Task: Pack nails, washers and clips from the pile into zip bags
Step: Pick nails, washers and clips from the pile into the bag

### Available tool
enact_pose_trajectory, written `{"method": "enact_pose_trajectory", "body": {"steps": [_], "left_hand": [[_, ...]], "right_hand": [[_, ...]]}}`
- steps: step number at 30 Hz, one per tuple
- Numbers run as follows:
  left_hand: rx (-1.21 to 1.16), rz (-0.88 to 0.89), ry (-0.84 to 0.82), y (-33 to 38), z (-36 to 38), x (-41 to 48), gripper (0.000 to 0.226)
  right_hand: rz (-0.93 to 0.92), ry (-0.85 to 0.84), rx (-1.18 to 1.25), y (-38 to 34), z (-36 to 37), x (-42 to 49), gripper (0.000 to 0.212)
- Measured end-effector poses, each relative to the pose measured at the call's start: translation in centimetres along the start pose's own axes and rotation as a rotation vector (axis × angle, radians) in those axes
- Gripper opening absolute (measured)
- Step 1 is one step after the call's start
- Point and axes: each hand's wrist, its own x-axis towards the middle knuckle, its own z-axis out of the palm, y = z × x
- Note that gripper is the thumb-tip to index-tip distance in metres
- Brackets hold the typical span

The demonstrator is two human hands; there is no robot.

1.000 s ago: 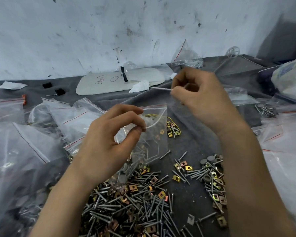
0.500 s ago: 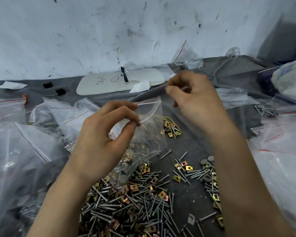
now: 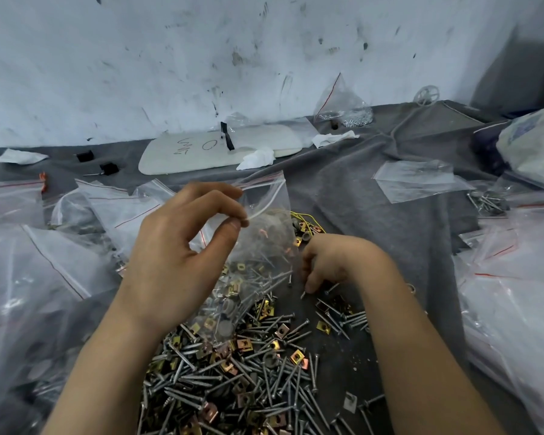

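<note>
Dropped from above the zip bag (image 3: pixel 264 227), the right hand (image 3: pixel 330 265) curls onto nails (image 3: pixel 328 312) just right of it, hold unclear, while the left hand (image 3: pixel 176 259) pinches the bag's mouth open, nearer that right hand.

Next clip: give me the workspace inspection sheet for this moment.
Surface: grey cloth, rumpled.
Job's things: pile of nails, clips and washers in front; bag held up over it, mouth open.
Clutter: filled bags at left, tissues, white board.
Hands: left hand pinches the bag's mouth; right hand down by the pile, fingers curled, grip unclear.
Cables: thin yellow wire beyond the bag.
Surroundings: stained white wall.
</note>
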Motion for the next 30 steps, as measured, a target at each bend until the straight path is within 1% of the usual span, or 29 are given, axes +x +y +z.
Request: {"method": "enact_pose_trajectory", "body": {"steps": [3,5,6,9,12,15,20,22,25,26,28,30], "left_hand": [[0.0,-0.005,-0.003,0.0,0.0,0.0,0.018],[-0.003,-0.005,-0.004,0.0,0.1,-0.1,0.019],[-0.002,-0.006,-0.005,0.0,0.1,-0.1,0.019],[0.003,-0.007,-0.007,0.0,0.1,-0.1,0.019],[0.01,-0.008,-0.008,0.0,0.1,-0.1,0.019],[0.012,-0.008,-0.013,0.1,0.1,-0.1,0.02],[0.0,-0.014,-0.015,0.3,0.2,-0.1,0.02],[-0.009,-0.012,-0.021,0.3,0.3,-0.1,0.02],[0.013,-0.008,-0.029,0.5,0.4,-0.2,0.012],[0.023,-0.006,-0.031,0.6,0.5,-0.2,0.012],[0.045,-0.005,-0.04,0.7,0.5,-0.2,0.013],[0.068,0.0,-0.048,0.9,0.6,-0.2,0.013]], "right_hand": [[-0.026,0.007,-0.055,0.1,0.0,0.0,0.012],[-0.028,-0.007,-0.088,0.1,0.0,0.0,0.016],[-0.033,-0.006,-0.091,0.1,0.0,0.0,0.015],[-0.039,0.029,-0.01,0.5,-0.3,-0.1,0.008],[-0.034,0.049,0.041,0.8,-0.5,-0.3,0.019],[0.0,0.002,-0.023,0.4,-0.1,-0.2,0.025],[-0.049,0.007,-0.052,0.2,-0.2,-0.1,0.012],[-0.085,0.104,0.036,0.4,-0.7,-0.3,0.008],[-0.151,0.351,0.467,0.5,-1.8,-1.2,0.017],[-0.2,0.448,0.579,0.4,-2.2,-1.7,0.018],[-0.345,0.62,0.724,-0.3,-3.1,-3.0,0.021],[-0.51,0.73,0.826,-1.4,-3.7,-4.7,0.021]]}}
